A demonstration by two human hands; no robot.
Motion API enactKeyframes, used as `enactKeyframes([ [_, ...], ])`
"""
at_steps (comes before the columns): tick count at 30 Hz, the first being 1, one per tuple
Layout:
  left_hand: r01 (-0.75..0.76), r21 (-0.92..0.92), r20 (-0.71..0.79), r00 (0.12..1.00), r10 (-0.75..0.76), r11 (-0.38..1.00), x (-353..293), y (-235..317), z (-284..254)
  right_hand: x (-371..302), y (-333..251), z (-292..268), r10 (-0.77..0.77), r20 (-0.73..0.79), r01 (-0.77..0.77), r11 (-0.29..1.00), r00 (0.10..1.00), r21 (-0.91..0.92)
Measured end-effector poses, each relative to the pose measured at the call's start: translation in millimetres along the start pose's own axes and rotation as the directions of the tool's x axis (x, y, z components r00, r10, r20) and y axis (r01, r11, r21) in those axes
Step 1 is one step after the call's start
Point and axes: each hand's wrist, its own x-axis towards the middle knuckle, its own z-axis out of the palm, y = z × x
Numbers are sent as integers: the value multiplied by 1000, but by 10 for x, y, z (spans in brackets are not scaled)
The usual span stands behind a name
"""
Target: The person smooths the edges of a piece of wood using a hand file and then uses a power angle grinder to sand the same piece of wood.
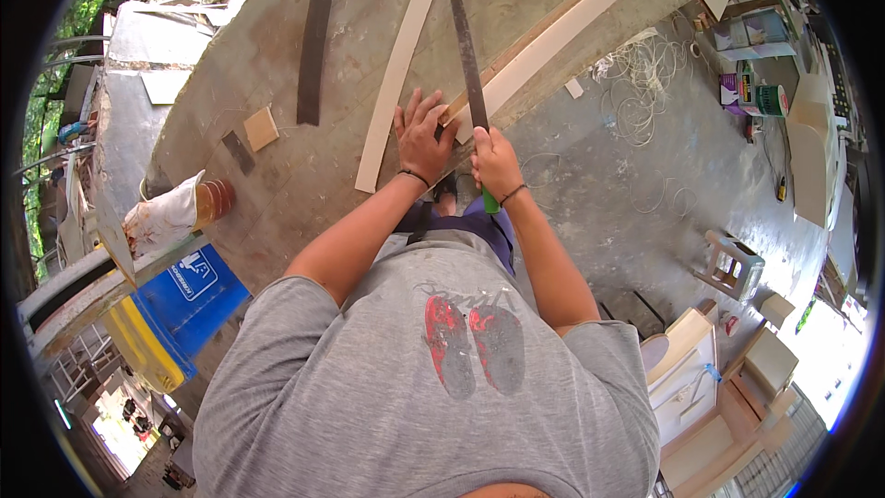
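Note:
My right hand [496, 162] is closed round the green handle [490, 201] of a long, narrow tool with a dark blade [468, 60]. The blade points away from me and crosses above the near end of a pale wooden strip [553, 51]. A thinner brown strip [544, 37] runs along that strip's left side. My left hand [426, 143] lies with fingers stretched out by the near ends of these strips, its thumb close to the brown one. What is beneath the palm is hidden. Left of my fingers lies another long pale strip [398, 74].
A dark strip [318, 37] and a small square wood piece [261, 128] lie on the floor to the left. Tangled pale string [645, 78] lies at the right. A plastic stool [733, 265] stands right, a blue and yellow bin [189, 300] left.

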Motion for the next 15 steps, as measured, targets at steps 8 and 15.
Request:
enactKeyframes([
  [8, 3, -26, -5, 1000, -4, 1000, -3, 35, -2, -361, 291, -191, 21, -64, -17, 999, 998, 51],
  [15, 0, -35, 1, 1000, 0, 999, -15, 19, 0, -149, 177, -24, -3, -25, 4, 999, 1000, 38],
])
